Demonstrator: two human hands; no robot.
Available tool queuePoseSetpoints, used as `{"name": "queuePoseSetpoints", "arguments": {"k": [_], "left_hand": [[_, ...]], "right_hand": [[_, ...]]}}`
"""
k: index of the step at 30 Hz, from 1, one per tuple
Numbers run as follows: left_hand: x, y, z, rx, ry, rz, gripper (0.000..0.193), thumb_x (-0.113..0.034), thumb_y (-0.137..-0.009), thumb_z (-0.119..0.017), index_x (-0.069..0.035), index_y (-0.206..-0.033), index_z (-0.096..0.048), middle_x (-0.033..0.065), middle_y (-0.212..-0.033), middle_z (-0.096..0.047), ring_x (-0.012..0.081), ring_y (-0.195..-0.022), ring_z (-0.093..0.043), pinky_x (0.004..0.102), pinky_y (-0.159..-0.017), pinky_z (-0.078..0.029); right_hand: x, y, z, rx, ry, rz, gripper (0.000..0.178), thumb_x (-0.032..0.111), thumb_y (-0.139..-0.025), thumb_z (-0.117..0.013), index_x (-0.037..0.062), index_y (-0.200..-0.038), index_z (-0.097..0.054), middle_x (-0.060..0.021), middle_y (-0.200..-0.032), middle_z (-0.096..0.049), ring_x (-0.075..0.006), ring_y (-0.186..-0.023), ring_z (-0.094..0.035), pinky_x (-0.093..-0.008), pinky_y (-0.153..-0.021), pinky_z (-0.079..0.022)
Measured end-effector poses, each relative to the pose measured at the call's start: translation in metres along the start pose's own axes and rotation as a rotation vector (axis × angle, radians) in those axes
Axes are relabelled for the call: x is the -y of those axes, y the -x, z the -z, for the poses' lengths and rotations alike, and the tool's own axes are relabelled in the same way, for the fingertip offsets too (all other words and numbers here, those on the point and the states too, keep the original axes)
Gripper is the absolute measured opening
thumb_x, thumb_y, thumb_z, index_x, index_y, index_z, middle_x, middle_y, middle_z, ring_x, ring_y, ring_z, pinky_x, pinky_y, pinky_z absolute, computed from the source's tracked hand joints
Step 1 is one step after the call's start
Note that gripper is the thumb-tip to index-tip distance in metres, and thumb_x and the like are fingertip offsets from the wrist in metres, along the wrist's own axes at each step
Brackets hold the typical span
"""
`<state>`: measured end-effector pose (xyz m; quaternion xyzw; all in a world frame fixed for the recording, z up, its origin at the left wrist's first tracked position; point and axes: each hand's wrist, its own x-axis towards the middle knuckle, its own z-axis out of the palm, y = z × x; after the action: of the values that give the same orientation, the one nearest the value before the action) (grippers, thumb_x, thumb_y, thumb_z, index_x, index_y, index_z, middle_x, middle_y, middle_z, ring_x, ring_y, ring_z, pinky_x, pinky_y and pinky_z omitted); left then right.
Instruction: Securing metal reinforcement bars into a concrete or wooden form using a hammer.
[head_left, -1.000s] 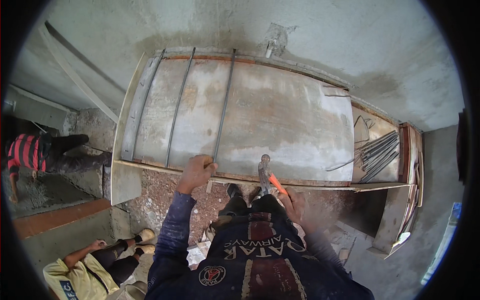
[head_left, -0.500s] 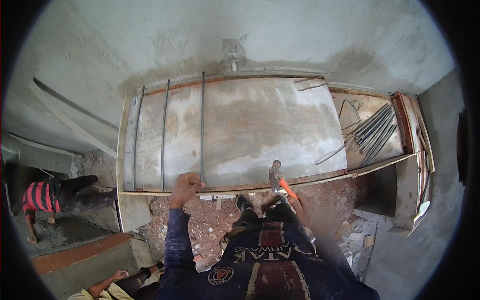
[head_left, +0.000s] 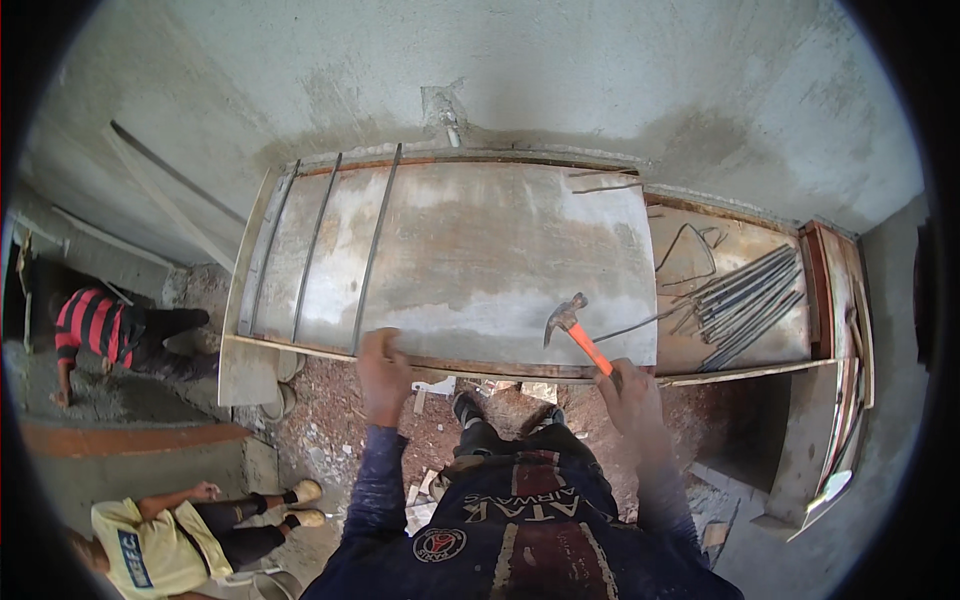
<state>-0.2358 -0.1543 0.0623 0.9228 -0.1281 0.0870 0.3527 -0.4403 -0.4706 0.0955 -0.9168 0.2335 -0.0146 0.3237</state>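
**Gripping a hammer over the board's near edge**

Holds the hammer [head_left: 583, 338] over the near right part of the board [head_left: 490, 250], with the right hand [head_left: 632, 395] wrapped tight around the lower handle. Hovers with the left hand [head_left: 384, 378] at the board's near edge, just beside the end of a thin rod [head_left: 377, 250] lying across the board; shows curled, blurred fingers there, so cannot tell whether pinching anything.

Should feel heavy at the metal head, lighter and stiff along the orange handle, hardly fragile, perhaps slippery with a dusty palm. Best gripped low on the handle. As for the rod, probably stiff, a little springy, and easiest pinched at the board's near edge.
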Motion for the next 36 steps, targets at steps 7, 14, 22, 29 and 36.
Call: {"name": "queuePoseSetpoints", "arguments": {"k": [7, 14, 22, 29, 36], "left_hand": [[-0.079, 0.089, -0.054, 0.037, 0.146, -0.029, 0.022, 0.004, -0.077, -0.059, -0.003, -0.098, -0.064, 0.0135, -0.086, -0.06, 0.0307, -0.073, -0.059, 0.0401, -0.069, -0.049], [-0.089, 0.13, -0.064, 0.181, 0.268, 0.032, 0.009, 0.0, -0.08, -0.061, -0.003, -0.089, -0.06, 0.0118, -0.078, -0.055, 0.0268, -0.069, -0.056, 0.0377, -0.062, -0.045], [-0.077, 0.091, -0.058, 0.369, 0.386, 0.059, 0.007, -0.005, -0.082, -0.065, -0.004, -0.083, -0.059, 0.0077, -0.07, -0.054, 0.0176, -0.059, -0.05, 0.0332, -0.053, -0.042], [-0.081, 0.062, -0.054, 0.404, 0.356, -0.039, 0.009, -0.009, -0.086, -0.068, -0.004, -0.086, -0.061, 0.0033, -0.063, -0.055, 0.0099, -0.056, -0.048, 0.0269, -0.054, -0.041], [-0.144, 0.066, -0.08, 0.438, 0.359, -0.024, 0.012, -0.012, -0.089, -0.07, -0.002, -0.088, -0.063, 0.0012, -0.065, -0.058, 0.0068, -0.058, -0.049, 0.0254, -0.054, -0.04]], "right_hand": [[-0.03, -0.052, -0.004, 0.073, -0.092, 0.11, 0.028, 0.022, -0.089, -0.063, -0.0013, -0.104, -0.058, -0.024, -0.085, -0.065, -0.044, -0.083, -0.063, -0.0507, -0.076, -0.048], [-0.029, -0.119, -0.06, -0.051, -0.374, -0.048, 0.027, 0.016, -0.087, -0.061, -0.0044, -0.103, -0.058, -0.0233, -0.088, -0.065, -0.0397, -0.082, -0.065, -0.0449, -0.077, -0.05], [-0.018, -0.156, -0.076, -0.495, -0.019, 0.065, 0.025, 0.012, -0.084, -0.062, -0.0034, -0.103, -0.06, -0.0225, -0.083, -0.064, -0.0386, -0.079, -0.064, -0.0459, -0.075, -0.051], [-0.072, -0.096, 0.007, -0.403, -0.432, -0.218, 0.023, 0.017, -0.085, -0.065, 0.0024, -0.102, -0.063, -0.0186, -0.089, -0.07, -0.0307, -0.082, -0.069, -0.0402, -0.076, -0.053], [-0.186, -0.083, 0.063, -0.367, -0.153, -0.208, 0.021, 0.016, -0.083, -0.062, -0.0007, -0.095, -0.062, -0.021, -0.085, -0.069, -0.0386, -0.083, -0.068, -0.0453, -0.076, -0.054]]}}
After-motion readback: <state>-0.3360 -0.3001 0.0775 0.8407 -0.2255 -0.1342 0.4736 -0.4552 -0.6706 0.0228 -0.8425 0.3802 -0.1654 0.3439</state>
